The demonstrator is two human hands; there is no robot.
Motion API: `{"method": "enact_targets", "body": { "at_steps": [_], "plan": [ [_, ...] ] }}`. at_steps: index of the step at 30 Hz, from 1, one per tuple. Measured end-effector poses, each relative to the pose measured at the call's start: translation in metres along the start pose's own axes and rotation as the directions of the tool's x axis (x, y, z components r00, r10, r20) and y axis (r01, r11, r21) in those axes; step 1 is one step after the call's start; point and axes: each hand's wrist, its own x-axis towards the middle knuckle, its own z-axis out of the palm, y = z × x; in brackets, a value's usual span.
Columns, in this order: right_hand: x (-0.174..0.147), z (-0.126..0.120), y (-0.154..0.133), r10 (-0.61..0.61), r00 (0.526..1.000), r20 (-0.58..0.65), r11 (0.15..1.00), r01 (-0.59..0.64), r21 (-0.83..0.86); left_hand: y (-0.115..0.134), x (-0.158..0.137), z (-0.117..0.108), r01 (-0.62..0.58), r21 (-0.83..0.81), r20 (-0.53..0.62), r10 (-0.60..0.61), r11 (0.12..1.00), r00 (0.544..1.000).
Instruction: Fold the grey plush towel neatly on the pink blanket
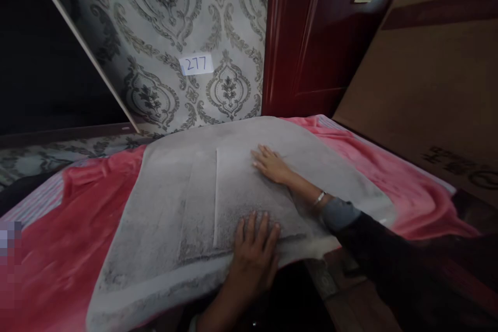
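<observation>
"Which way's the grey cloth (159, 207) lie?"
"I see 1, on the pink-red blanket (81, 249); long axis approx. L–R, straight fold line pointing to the wall (218, 21)."
"Grip?"
"L hand (254, 254) flat on near part, R hand (274, 166) flat farther back; fingers slightly spread, both. Also 1 bracelet (320, 197), 1 '277' label (196, 64), 1 carton (431, 78)."

We've got one grey plush mat (155, 207), spread mostly flat, frame centre into lower left. Paler front border bends down along the bottom. Straight pale ridge runs near-vertical mid-frame, darker nap around its lower end; fold or separate layer, we can't tell.
</observation>
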Motion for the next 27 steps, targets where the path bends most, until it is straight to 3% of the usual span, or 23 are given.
{"method": "enact_targets", "body": {
  "at_steps": [5, 8, 10, 14, 17, 22, 27],
  "plan": [
    [-0.093, 0.015, -0.034, -0.225, 0.974, 0.014, 0.974, 0.225, 0.013, -0.006, 0.005, -0.028, -0.010, -0.185, -0.081, -0.005, 0.983, 0.997],
    [-0.117, 0.018, -0.043, -0.295, 0.955, 0.014, 0.955, 0.294, 0.018, -0.034, 0.019, -0.051, 0.003, -0.328, -0.071, -0.028, 0.945, 0.997],
    [-0.118, 0.017, -0.046, -0.306, 0.952, 0.031, 0.952, 0.305, 0.024, -0.065, 0.036, -0.054, 0.046, -0.386, 0.036, -0.035, 0.921, 0.999],
    [-0.109, 0.014, -0.060, -0.310, 0.950, 0.046, 0.950, 0.309, 0.040, -0.140, 0.081, -0.028, 0.190, -0.384, 0.334, -0.055, 0.904, 0.941],
    [-0.105, 0.019, -0.071, -0.388, 0.921, 0.031, 0.921, 0.386, 0.059, -0.178, 0.111, 0.000, 0.196, -0.277, 0.467, -0.047, 0.941, 0.883],
    [-0.105, 0.032, -0.073, -0.429, 0.902, 0.039, 0.900, 0.423, 0.106, -0.199, 0.135, 0.032, 0.208, -0.031, 0.566, -0.154, 0.978, 0.810],
    [-0.104, 0.031, -0.071, -0.426, 0.902, 0.062, 0.896, 0.412, 0.166, -0.219, 0.147, 0.046, 0.251, 0.066, 0.598, -0.240, 0.966, 0.765]
  ]
}}
